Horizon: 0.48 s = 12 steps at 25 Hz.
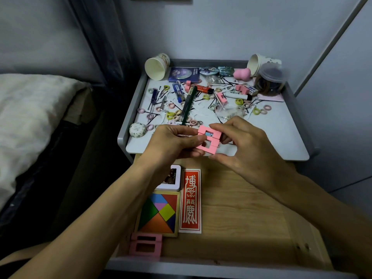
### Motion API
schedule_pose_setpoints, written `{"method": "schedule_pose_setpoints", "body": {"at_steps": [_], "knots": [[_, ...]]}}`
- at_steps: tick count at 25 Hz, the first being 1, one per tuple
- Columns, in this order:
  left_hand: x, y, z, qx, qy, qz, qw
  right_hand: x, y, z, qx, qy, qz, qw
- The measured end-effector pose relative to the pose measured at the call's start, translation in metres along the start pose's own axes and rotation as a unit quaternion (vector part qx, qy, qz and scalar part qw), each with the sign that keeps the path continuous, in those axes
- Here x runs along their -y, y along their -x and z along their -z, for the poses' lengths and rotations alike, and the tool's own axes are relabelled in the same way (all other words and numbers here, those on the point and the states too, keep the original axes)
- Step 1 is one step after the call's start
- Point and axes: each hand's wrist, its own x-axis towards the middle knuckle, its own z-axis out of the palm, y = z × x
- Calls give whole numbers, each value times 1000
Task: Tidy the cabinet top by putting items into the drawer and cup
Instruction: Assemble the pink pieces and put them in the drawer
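The pink piece (208,140) is in the center of the frame, held in the air over the front edge of the cabinet top (277,135), just where the open drawer (241,218) begins. It looks like two flat pink frames, one above the other and joined side to side, each with a rectangular hole. Something blue shows through the upper hole.

The left hand (173,140) pinches the left side of the piece between its thumb and curled fingers. The right hand (243,143) grips the right side, with the forefinger on the top edge and the thumb under the lower corner.

The cabinet top is white, with a raised grey rim on its left, back and right sides. Its middle and back are crowded with small hair rings, hairpins, a green pencil (186,105) and tubes. A paper cup (157,66) lies on its side at the back left corner, and a second paper cup (259,64) lies on its side at the back right, beside a clear jar (270,81). The front right part of the top is bare.

In the drawer, a tangram puzzle (159,214), a red card (190,201), a white box (172,178) and other pink frames (146,245) occupy the left side. The right half shows bare wooden floor. A bed (30,109) is close at the left of the frame.
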Motion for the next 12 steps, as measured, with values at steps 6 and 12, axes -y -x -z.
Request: {"method": "schedule_pose_setpoints", "body": {"at_steps": [6,12], "knots": [[0,1,5,6,-1,6,1000,2,0,-2,-5,6,-5,1000],[5,1,11,6,-11,17,1000,8,4,-13,-7,26,2,1000]]}}
